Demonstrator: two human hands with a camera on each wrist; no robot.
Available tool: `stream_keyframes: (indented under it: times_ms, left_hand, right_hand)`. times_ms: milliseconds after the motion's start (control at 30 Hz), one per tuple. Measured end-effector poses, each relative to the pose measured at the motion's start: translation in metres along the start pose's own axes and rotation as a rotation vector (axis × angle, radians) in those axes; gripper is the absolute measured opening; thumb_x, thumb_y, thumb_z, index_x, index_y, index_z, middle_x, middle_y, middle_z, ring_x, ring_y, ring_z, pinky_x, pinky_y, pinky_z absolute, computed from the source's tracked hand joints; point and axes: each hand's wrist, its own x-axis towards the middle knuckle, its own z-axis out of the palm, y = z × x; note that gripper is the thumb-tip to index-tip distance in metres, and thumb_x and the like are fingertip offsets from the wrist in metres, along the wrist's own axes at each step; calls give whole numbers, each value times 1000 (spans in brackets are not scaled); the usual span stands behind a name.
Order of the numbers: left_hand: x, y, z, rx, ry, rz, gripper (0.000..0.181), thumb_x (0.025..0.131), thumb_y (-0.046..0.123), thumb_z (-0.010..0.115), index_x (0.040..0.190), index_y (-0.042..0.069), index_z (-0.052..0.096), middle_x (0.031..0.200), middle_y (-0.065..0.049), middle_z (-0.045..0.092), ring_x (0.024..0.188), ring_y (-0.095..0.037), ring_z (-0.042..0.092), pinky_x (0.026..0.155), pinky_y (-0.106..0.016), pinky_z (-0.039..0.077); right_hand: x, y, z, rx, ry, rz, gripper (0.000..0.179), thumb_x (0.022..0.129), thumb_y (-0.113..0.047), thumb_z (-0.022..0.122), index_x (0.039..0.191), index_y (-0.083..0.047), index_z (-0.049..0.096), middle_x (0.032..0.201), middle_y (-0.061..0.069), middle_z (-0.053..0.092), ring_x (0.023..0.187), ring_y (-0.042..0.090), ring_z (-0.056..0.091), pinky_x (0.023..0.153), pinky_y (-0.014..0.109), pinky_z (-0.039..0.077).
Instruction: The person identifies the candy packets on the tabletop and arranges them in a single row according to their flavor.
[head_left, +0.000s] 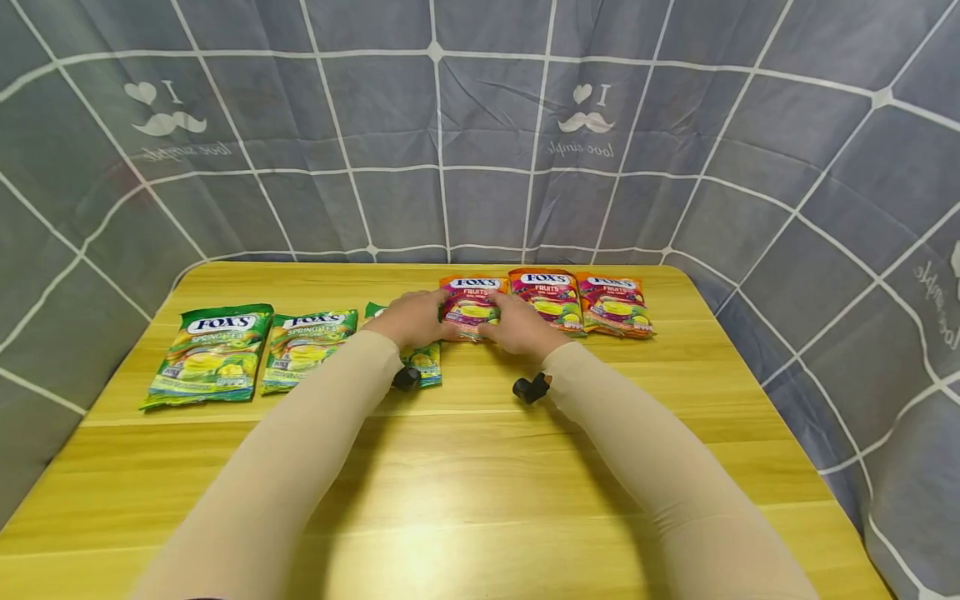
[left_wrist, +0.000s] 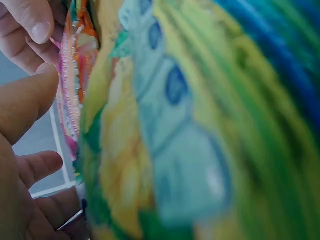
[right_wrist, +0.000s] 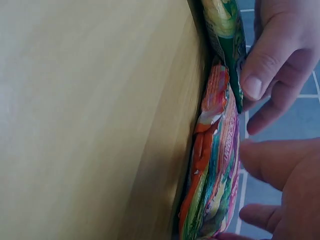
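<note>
A red-and-orange FOX'S Fruits candy bag (head_left: 474, 310) lies flat on the table between my hands. My left hand (head_left: 415, 320) is at its left edge, over a green candy bag (head_left: 426, 367) that it partly hides. On the other edge is my right hand (head_left: 523, 327), its thumb and fingertips over the bag's side. Both wrist views show the fingers spread and relaxed, not curled round the bag. In the right wrist view, the green bag (right_wrist: 227, 45) meets the end of the Fruits bag (right_wrist: 212, 165).
Two more Fruits bags, a middle one (head_left: 546, 300) and a right one (head_left: 617, 307), continue the row. Two green Spring Tea bags, one large (head_left: 210, 354) and one beside it (head_left: 303, 346), lie left. A grey checked cloth (head_left: 480, 108) stands behind the wooden table (head_left: 465, 483).
</note>
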Motion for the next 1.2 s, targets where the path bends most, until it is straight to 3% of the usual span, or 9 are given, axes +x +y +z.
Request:
stream_keyframes:
  times_ms: [200, 467, 833, 1067, 1200]
  left_hand:
    - [10, 6, 5, 25, -28, -18, 87, 99, 55, 66, 166, 12, 32, 161, -20, 48, 146, -47, 46, 123, -61, 35]
    - [18, 9, 8, 36, -3, -9, 87, 98, 55, 69, 165, 11, 35, 159, -20, 51, 145, -46, 49, 121, -62, 37]
    - [21, 21, 10, -66, 120, 31, 80, 97, 44, 75, 161, 11, 42, 160, -17, 51, 148, -38, 48, 118, -61, 35]
    - [21, 24, 14, -50, 107, 9, 81, 96, 44, 76, 162, 10, 42, 159, -17, 52, 146, -38, 51, 115, -60, 37]
    - [20, 24, 16, -61, 92, 11, 82, 96, 43, 77, 162, 10, 41, 160, -16, 51, 147, -37, 49, 116, -59, 37]
  right_hand:
    - [6, 5, -4, -28, 13, 37, 77, 105, -37, 63, 167, -6, 28, 169, 19, 36, 157, 37, 36, 129, 50, 29]
    - [12, 10, -7, 1, -10, 60, 75, 106, -34, 63, 167, -8, 29, 168, 16, 39, 155, 37, 39, 128, 51, 31]
    - [9, 14, -7, 192, 148, 60, 64, 102, -19, 66, 161, -7, 42, 160, 16, 50, 148, 35, 49, 123, 51, 39]
    - [10, 12, -10, 10, 64, 101, 70, 106, -19, 61, 166, -3, 30, 169, 18, 37, 157, 38, 34, 128, 50, 31]
    - [11, 14, -12, -51, -4, 98, 67, 108, -16, 54, 167, -3, 26, 172, 16, 33, 158, 37, 33, 129, 50, 29]
